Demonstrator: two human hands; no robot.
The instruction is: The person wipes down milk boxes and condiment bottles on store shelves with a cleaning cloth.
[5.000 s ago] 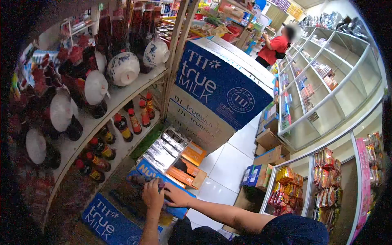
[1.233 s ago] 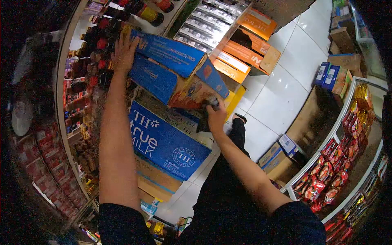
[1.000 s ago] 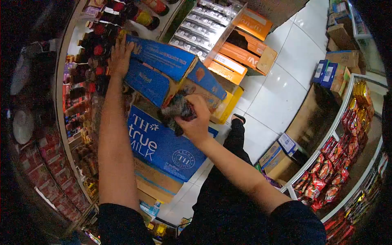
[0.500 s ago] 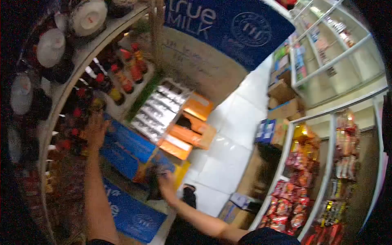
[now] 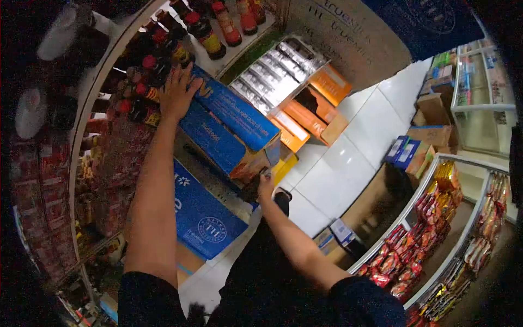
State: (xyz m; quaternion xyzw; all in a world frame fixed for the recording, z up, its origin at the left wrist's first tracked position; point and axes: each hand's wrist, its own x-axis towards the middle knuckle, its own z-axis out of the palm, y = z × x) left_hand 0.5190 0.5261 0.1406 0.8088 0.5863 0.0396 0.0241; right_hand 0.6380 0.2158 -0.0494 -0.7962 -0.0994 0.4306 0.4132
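Note:
A long blue carton [image 5: 218, 143] with a brown cardboard end lies across the lower shelf. My left hand [image 5: 178, 94] rests at its far left end, fingers spread and pointing up, close beside dark sauce bottles [image 5: 158, 68] with red caps. At the carton's brown right end is my right hand [image 5: 265, 185], its fingers curled in. A small dark thing [image 5: 250, 192] shows beside these fingers; I cannot tell what it is. Beyond the blue carton are a tray of silvery packs [image 5: 280, 71] and several orange boxes [image 5: 303, 121].
A blue and brown milk carton [image 5: 212, 229] sits below, with another large carton [image 5: 359, 41] at the back. White floor tiles [image 5: 338, 163] run along the middle. On the right, a glass-fronted rack [image 5: 389, 256] holds red packets. Bowls [image 5: 32, 111] stand on the upper left shelf.
The view has shifted, so the shelf and blue carton appear farther up and right. Both hands stay at the carton's two ends, and the left fingers now show spread.

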